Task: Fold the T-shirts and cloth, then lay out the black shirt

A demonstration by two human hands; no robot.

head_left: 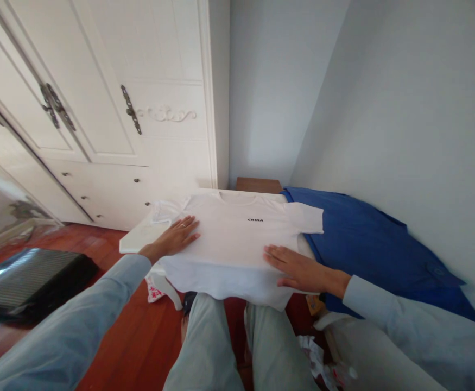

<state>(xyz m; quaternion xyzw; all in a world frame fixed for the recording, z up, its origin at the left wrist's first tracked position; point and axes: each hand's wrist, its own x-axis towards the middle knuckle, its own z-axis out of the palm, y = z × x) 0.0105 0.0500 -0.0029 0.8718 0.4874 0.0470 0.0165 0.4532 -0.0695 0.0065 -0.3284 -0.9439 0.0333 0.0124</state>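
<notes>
A white T-shirt (pixel 225 233) with the dark word CHINA on its chest lies spread over a small white table (pixel 137 237). Its neck points away from me, and its lower hem hangs over the near edge above my legs. My left hand (pixel 180 234) rests flat on the shirt's left side, fingers stretched out, with a ring on one finger. On the lower right part of the shirt, my right hand (pixel 296 267) lies flat with its fingers extended. Neither hand grips the cloth.
Blue cloth (pixel 367 244) drapes off the table's right side near the wall. A white wardrobe (pixel 172 141) stands behind on the left. On the red-brown floor (pixel 135 336) lies a black suitcase (pixel 37 285). Crumpled paper (pixel 314 353) is at the lower right.
</notes>
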